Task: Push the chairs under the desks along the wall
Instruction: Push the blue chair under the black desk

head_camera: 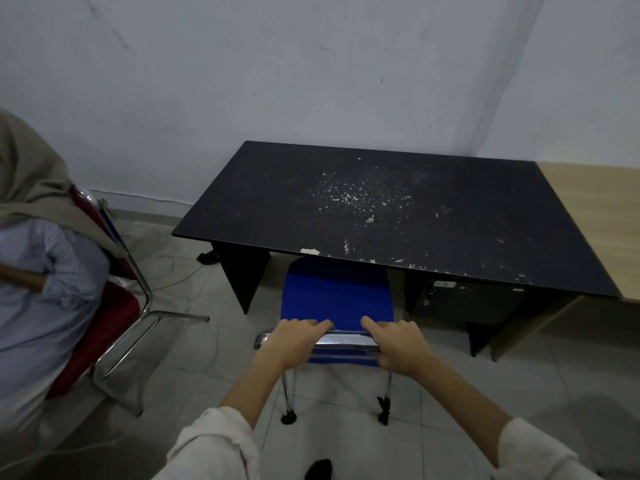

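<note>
A blue chair with a chrome frame stands in front of a black desk set against the wall. The front of its seat sits under the desk's near edge, between the desk's left side panel and its drawer unit. My left hand and my right hand both grip the chrome top rail of the chair's backrest, side by side. The chair's rear legs rest on the tiled floor below my hands.
At the left a person sits on a red chair with a chrome frame. A light wooden desk adjoins the black desk on the right. White cables lie on the floor left of the desk.
</note>
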